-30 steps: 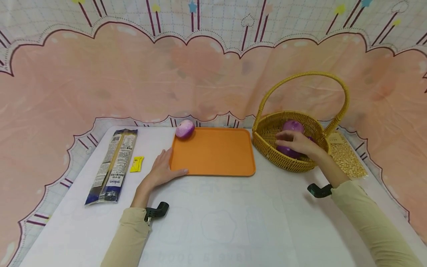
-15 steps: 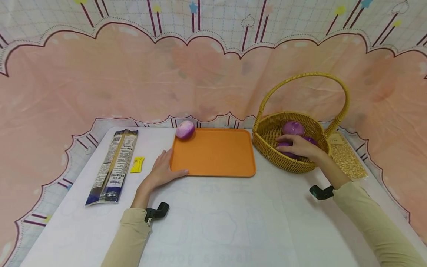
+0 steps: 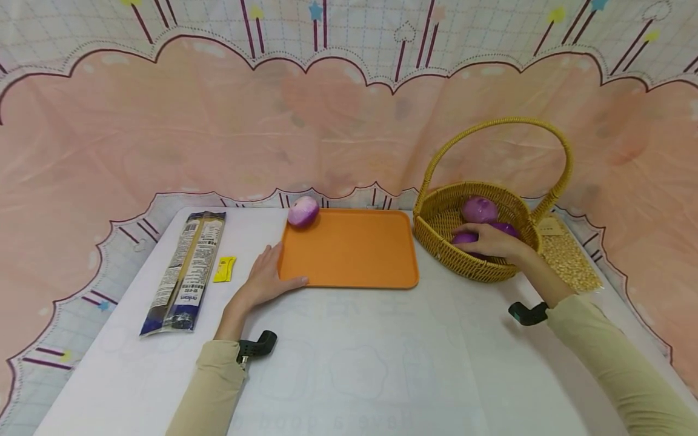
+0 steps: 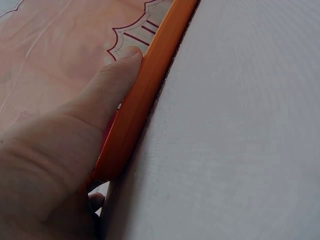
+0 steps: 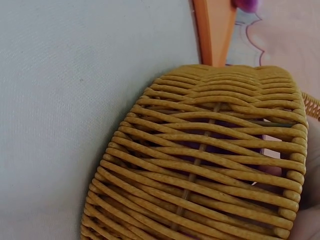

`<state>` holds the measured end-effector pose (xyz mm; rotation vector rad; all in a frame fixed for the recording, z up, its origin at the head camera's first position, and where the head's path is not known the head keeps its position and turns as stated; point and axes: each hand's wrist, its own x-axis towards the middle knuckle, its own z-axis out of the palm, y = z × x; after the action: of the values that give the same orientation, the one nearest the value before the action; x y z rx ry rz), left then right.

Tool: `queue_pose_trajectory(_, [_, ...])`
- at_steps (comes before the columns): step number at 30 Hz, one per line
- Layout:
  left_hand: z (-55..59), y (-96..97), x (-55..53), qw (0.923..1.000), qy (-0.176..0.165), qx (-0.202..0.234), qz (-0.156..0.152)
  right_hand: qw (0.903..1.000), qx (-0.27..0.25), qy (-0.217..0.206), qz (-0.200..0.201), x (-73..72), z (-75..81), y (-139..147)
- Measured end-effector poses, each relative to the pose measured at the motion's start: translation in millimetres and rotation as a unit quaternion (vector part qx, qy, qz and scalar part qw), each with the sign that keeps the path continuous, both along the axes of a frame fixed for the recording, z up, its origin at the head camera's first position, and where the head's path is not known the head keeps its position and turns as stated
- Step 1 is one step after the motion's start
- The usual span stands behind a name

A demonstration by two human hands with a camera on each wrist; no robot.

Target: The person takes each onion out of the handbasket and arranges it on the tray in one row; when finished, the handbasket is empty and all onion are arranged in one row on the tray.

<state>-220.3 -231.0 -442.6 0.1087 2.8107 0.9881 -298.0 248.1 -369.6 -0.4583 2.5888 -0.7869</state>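
Note:
My left hand [image 3: 266, 278] rests on the near left corner of an orange tray [image 3: 354, 251], thumb along the front rim and fingers spread up the left side. In the left wrist view the thumb [image 4: 112, 80] lies straight against the tray's rim [image 4: 145, 90]. Inside a wicker basket [image 3: 449, 254] on the right, my right hand [image 3: 493, 241] has its fingers curled over a red onion [image 3: 464, 238]. Beside it lie a second onion [image 3: 480, 209] and a third [image 3: 507, 229]. The basket's woven side [image 5: 200, 150] mostly hides this hand in the right wrist view.
Another red onion [image 3: 303, 212] sits on the tray's far left corner. Left of the tray are a small yellow packet [image 3: 224, 269] and a long printed package [image 3: 184, 272]. A bag of yellow kernels [image 3: 569, 257] lies right of the basket, whose tall handle [image 3: 507, 120] arches above it.
My right hand has lowered slightly into the basket, and its fingers have closed over the nearest onion. My left hand stays in place at the tray's corner.

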Motion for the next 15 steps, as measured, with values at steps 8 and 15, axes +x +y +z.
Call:
queue_pose_trajectory(8, [0.1, 0.5, 1.1, 1.0000, -0.002, 0.001, 0.000, 0.9999, 0.009, 0.003, 0.006, -1.2, -1.5, 0.3])
queue_pose_trajectory(15, [1.9, 0.6, 1.5, 1.0000, -0.007, 0.001, 0.003, 1.0000, 0.001, -0.006, 0.002, -3.6, -1.7, -0.5])
